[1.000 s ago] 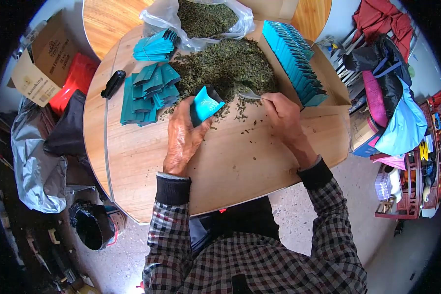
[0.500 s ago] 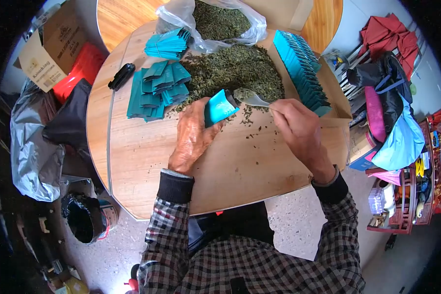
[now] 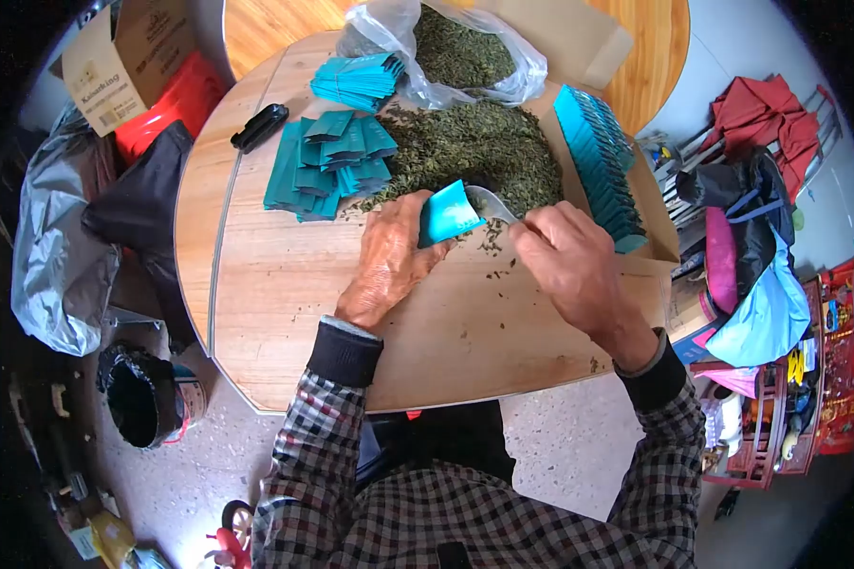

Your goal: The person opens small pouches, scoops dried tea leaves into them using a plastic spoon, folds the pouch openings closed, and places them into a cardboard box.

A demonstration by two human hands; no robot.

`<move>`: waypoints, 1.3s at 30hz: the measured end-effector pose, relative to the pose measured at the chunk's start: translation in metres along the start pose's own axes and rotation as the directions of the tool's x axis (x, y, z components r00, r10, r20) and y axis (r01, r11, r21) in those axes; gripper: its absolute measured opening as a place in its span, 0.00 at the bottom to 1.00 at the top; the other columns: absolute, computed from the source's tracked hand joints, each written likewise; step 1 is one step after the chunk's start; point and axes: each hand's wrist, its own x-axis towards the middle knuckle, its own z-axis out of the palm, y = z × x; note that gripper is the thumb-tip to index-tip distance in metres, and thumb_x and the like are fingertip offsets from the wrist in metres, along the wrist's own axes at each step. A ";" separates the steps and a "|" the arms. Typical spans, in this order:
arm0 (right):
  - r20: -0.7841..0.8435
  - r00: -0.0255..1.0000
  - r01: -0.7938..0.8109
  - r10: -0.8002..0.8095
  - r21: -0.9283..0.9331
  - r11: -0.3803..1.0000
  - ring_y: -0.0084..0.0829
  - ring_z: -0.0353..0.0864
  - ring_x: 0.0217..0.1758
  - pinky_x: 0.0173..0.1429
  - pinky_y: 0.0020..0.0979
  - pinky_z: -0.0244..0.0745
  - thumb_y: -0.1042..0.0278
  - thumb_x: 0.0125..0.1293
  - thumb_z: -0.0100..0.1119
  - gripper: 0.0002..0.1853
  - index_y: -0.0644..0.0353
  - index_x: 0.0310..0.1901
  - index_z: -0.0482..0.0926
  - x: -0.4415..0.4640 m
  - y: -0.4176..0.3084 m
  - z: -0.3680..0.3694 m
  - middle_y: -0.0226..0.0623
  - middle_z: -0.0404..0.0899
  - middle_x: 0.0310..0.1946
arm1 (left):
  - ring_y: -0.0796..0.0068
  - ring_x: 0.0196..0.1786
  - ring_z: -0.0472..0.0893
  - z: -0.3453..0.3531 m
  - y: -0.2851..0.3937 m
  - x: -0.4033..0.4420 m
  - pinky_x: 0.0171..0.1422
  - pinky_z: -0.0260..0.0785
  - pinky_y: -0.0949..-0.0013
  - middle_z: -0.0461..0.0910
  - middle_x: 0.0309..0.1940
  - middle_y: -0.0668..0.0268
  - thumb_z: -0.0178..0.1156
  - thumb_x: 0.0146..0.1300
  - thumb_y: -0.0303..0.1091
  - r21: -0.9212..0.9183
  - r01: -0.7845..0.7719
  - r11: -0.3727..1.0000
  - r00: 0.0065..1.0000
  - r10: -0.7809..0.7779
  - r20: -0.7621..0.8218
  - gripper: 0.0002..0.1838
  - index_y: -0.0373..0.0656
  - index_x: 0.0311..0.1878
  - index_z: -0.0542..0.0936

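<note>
One spoon [image 3: 494,205] has moved from the leaf heap [image 3: 493,142] to the mouth of one blue packet [image 3: 449,213] over the table [image 3: 436,351]. Right hand [image 3: 569,261] pinches the spoon; left hand [image 3: 389,256] grips the packet. Far, one bag [image 3: 531,76] contains leaves [image 3: 460,47]; right, one box [image 3: 657,213] contains many packets [image 3: 593,166].

A creased teal pouch [image 3: 449,216] is tilted with its mouth to the right, a greyish spoon [image 3: 496,206] slanting beside that end, near heaped dark-green leaves [image 3: 479,142].

pale wall [image 3: 721,43], upper right | speckled grey floor [image 3: 574,446] | wooden table [image 3: 294,313] | reddish slatted stand [image 3: 762,446], right
</note>
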 end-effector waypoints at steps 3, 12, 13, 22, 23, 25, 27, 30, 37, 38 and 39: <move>0.050 0.999 0.006 -0.003 -0.061 0.998 0.39 0.82 0.42 0.43 0.37 0.79 0.75 0.62 0.67 0.08 0.63 0.43 0.85 0.001 -0.001 -0.003 0.39 0.80 0.39 | 0.43 0.57 0.82 0.000 0.001 0.000 0.65 0.69 0.45 0.85 0.50 0.48 0.76 0.60 0.35 -0.017 0.002 1.000 1.000 -0.002 0.014 0.30 0.41 0.65 0.77; 0.100 0.995 0.016 -0.005 -0.110 0.994 0.40 0.80 0.42 0.45 0.39 0.78 0.73 0.64 0.63 0.07 0.61 0.43 0.84 0.002 -0.004 -0.012 0.38 0.78 0.38 | 0.38 0.57 0.83 -0.001 0.005 -0.001 0.62 0.75 0.45 0.85 0.52 0.43 0.78 0.59 0.33 0.015 -0.021 1.000 1.000 0.021 -0.007 0.32 0.36 0.65 0.77; 0.106 0.994 -0.008 0.021 -0.118 0.993 0.41 0.80 0.42 0.45 0.39 0.78 0.74 0.64 0.64 0.07 0.61 0.43 0.84 0.002 -0.002 -0.012 0.38 0.78 0.38 | 0.38 0.57 0.83 -0.001 0.007 -0.002 0.61 0.75 0.45 0.85 0.52 0.43 0.78 0.59 0.34 0.051 -0.039 0.998 0.999 0.040 -0.029 0.32 0.35 0.65 0.77; -0.073 0.924 -0.368 0.377 0.106 0.924 0.43 0.85 0.42 0.45 0.38 0.81 0.79 0.67 0.67 0.07 0.63 0.46 0.85 -0.043 0.009 0.009 0.43 0.83 0.40 | 0.40 0.57 0.83 -0.001 0.002 0.000 0.62 0.76 0.47 0.83 0.54 0.42 0.79 0.59 0.35 -0.059 0.050 0.997 0.996 -0.055 -0.076 0.37 0.35 0.69 0.73; -0.098 0.874 -0.452 0.476 0.199 0.870 0.42 0.86 0.41 0.46 0.37 0.80 0.80 0.68 0.66 0.07 0.63 0.47 0.85 -0.057 0.009 0.020 0.43 0.84 0.39 | 0.40 0.60 0.82 -0.002 0.006 0.002 0.63 0.75 0.46 0.83 0.56 0.43 0.79 0.58 0.35 -0.108 0.100 0.989 0.991 -0.109 -0.082 0.40 0.35 0.71 0.71; -0.113 0.839 -0.504 0.532 0.205 0.839 0.42 0.86 0.41 0.45 0.36 0.80 0.81 0.69 0.66 0.08 0.62 0.47 0.85 -0.090 0.005 0.048 0.43 0.84 0.39 | 0.41 0.60 0.83 0.001 0.005 0.001 0.63 0.76 0.47 0.82 0.57 0.41 0.79 0.59 0.35 -0.166 0.098 0.981 0.987 -0.117 -0.108 0.41 0.34 0.72 0.70; -0.120 0.803 -0.553 0.584 0.216 0.804 0.42 0.86 0.40 0.45 0.36 0.80 0.81 0.69 0.65 0.09 0.62 0.48 0.85 -0.107 0.000 0.065 0.43 0.84 0.39 | 0.42 0.60 0.83 0.004 0.006 0.003 0.64 0.76 0.50 0.80 0.59 0.39 0.78 0.60 0.33 -0.275 0.136 0.952 0.982 -0.166 -0.090 0.44 0.32 0.74 0.66; -0.190 0.734 -0.605 0.652 0.252 0.755 0.44 0.86 0.40 0.46 0.38 0.81 0.80 0.69 0.66 0.08 0.61 0.48 0.84 -0.121 -0.003 0.084 0.45 0.85 0.39 | 0.41 0.61 0.83 0.006 0.022 -0.002 0.65 0.76 0.50 0.80 0.59 0.39 0.79 0.60 0.32 -0.252 0.073 0.965 0.991 -0.098 -0.087 0.44 0.32 0.75 0.65; -0.189 0.816 -0.552 0.546 0.023 0.834 0.47 0.83 0.49 0.55 0.44 0.81 0.71 0.67 0.71 0.14 0.60 0.53 0.84 -0.107 0.002 0.088 0.41 0.85 0.47 | 0.46 0.61 0.82 0.014 0.026 -0.007 0.66 0.76 0.52 0.79 0.59 0.42 0.80 0.60 0.31 -0.186 0.084 0.979 0.994 -0.096 -0.061 0.46 0.34 0.77 0.63; -0.219 0.822 -0.535 0.525 0.017 0.845 0.45 0.83 0.51 0.57 0.43 0.80 0.70 0.66 0.72 0.16 0.60 0.55 0.84 -0.098 -0.002 0.081 0.41 0.85 0.48 | 0.53 0.61 0.82 0.016 0.026 -0.006 0.68 0.75 0.55 0.80 0.57 0.46 0.80 0.60 0.30 -0.157 0.071 0.985 0.993 -0.084 -0.077 0.46 0.36 0.77 0.63; -0.220 0.817 -0.544 0.534 0.018 0.839 0.45 0.83 0.51 0.57 0.43 0.80 0.70 0.66 0.72 0.16 0.60 0.55 0.84 -0.088 -0.009 0.076 0.41 0.85 0.48 | 0.53 0.61 0.82 0.016 0.029 -0.007 0.68 0.75 0.55 0.80 0.57 0.46 0.80 0.60 0.30 -0.156 0.070 0.985 0.994 -0.082 -0.067 0.46 0.36 0.77 0.63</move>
